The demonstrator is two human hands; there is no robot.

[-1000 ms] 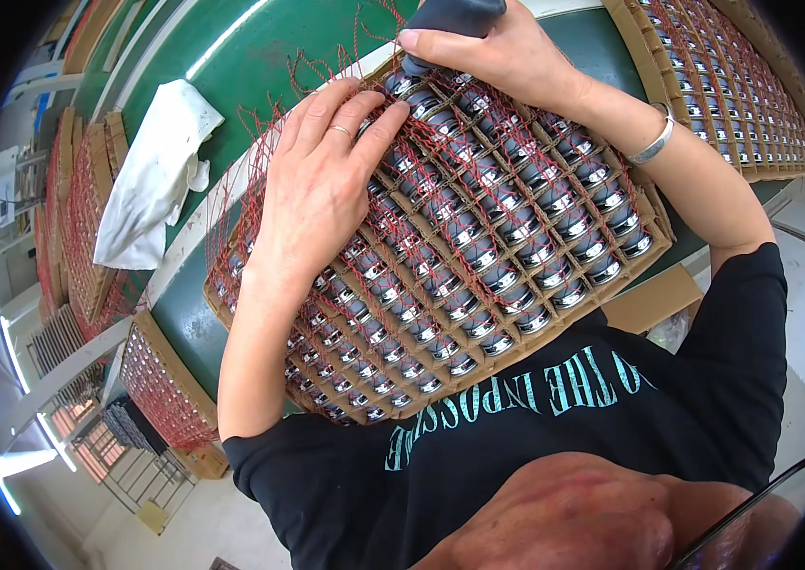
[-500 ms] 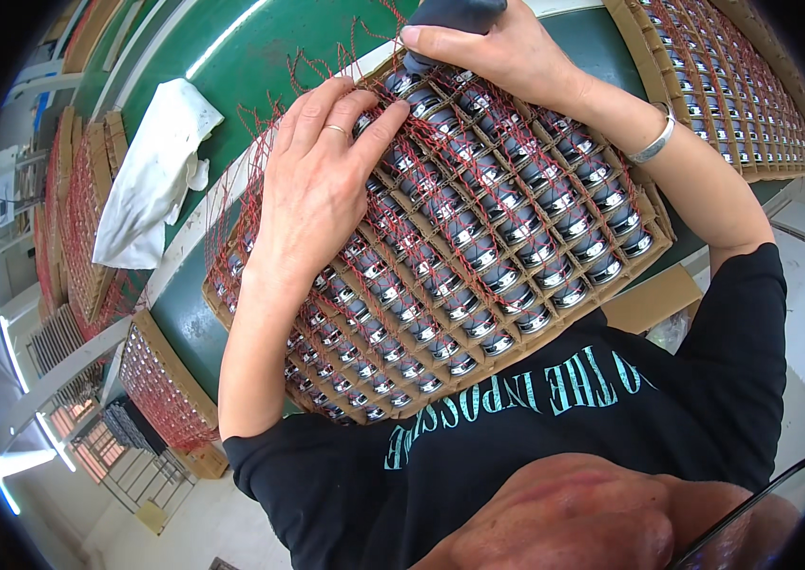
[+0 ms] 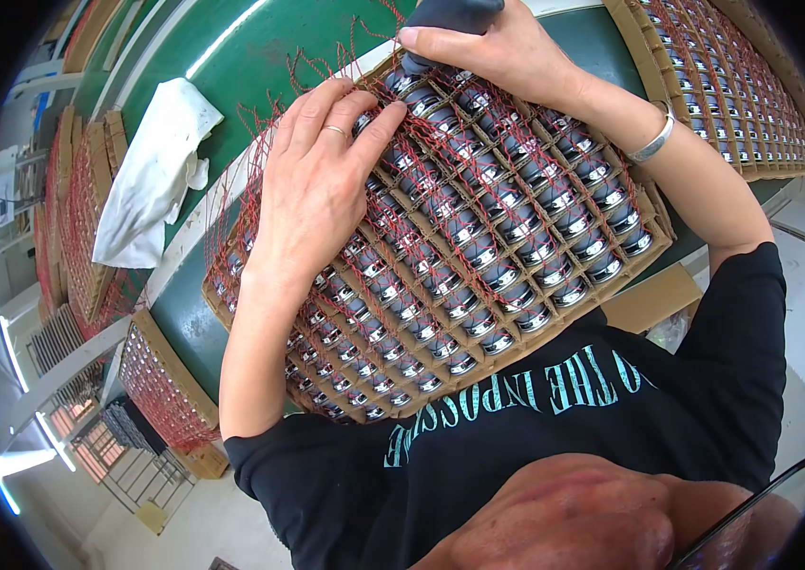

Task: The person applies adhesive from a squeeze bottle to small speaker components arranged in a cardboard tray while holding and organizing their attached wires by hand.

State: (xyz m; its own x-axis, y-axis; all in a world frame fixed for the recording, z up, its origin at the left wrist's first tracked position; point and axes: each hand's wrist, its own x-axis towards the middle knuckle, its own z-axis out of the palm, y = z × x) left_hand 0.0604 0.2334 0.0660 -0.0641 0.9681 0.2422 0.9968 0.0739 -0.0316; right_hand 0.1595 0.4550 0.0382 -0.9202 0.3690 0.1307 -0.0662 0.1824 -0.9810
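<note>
1. The left hand (image 3: 312,190) lies flat and spread, palm down, on the shallow brown cardboard tray (image 3: 654,214) with its grid of dividers. It grips nothing; its fingertips (image 3: 391,112) press near the tray's far edge.

2. The right hand (image 3: 493,47) is curled around a dark grey rounded tool (image 3: 450,14) at the tray's far corner, just beyond the left fingertips. The tool's lower end sits on or just above one cell; whether it actually touches is hidden by the hand.

3. The small cylindrical metal-capped parts (image 3: 479,242) with thin red wire leads fill the cells in rows, running from under both hands back toward the body.

4. To do this well, I judge the flat hand should keep even pressure so the tray does not slide or tilt on the green work surface (image 3: 260,47).

5. The tool should come down squarely over a single cell; the red leads cross the dividers and could snag if it drags sideways.

6. Left of the left hand, well apart, lies a crumpled white cloth (image 3: 151,176); beyond the right wrist sits another filled cardboard tray (image 3: 735,95).
</note>
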